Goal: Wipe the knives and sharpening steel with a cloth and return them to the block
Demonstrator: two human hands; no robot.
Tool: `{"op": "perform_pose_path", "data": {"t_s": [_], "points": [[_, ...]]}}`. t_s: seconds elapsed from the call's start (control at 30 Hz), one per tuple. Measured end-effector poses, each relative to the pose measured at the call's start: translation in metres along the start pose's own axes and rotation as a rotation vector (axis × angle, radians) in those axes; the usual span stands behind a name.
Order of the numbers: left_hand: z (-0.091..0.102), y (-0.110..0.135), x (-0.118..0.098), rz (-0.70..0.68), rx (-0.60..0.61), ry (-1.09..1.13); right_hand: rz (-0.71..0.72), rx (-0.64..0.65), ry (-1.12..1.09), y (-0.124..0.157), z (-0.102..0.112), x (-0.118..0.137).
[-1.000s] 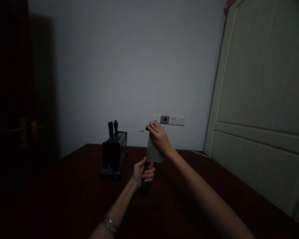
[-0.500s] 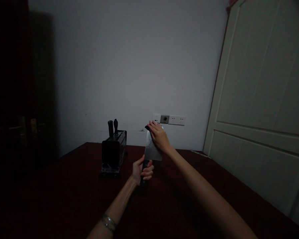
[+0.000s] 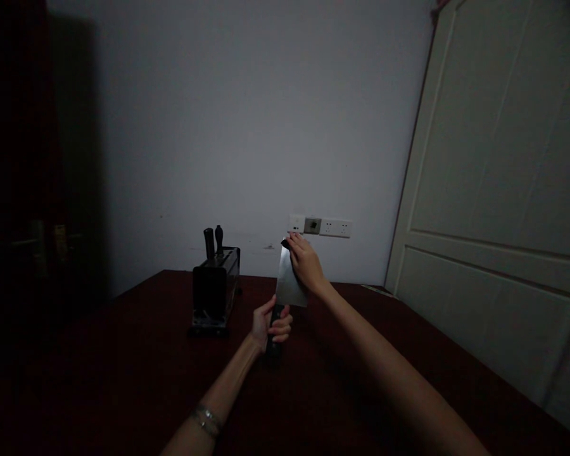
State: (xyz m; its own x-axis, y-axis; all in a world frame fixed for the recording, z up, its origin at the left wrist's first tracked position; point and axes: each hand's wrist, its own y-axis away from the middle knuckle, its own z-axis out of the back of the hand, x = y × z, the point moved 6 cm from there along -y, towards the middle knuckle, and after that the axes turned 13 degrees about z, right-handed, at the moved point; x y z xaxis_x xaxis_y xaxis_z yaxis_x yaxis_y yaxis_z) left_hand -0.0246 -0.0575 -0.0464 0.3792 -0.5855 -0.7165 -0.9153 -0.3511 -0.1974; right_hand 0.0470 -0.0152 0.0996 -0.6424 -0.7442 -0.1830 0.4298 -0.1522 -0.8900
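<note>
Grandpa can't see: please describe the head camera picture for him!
A left hand grips a cleaver by its handle; the right hand lies on the blade, over something dark. To the left, a knife block stands on a dark red table.

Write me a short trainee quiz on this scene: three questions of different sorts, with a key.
1. True or false: the left hand grips the cleaver by its handle.
2. How many handles rise from the black knife block?
3. Where is the right hand? A: on the knife block; B: at the cleaver's blade; C: flat on the table.

Key: 1. True. 2. Two. 3. B.
</note>
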Motion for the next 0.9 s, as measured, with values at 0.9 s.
{"op": "perform_pose_path", "data": {"t_s": [0.9], "points": [[0.005, 0.002, -0.002, -0.016, -0.023, 0.018, 0.008, 0.045, -0.015, 0.017, 0.006, -0.019]]}}
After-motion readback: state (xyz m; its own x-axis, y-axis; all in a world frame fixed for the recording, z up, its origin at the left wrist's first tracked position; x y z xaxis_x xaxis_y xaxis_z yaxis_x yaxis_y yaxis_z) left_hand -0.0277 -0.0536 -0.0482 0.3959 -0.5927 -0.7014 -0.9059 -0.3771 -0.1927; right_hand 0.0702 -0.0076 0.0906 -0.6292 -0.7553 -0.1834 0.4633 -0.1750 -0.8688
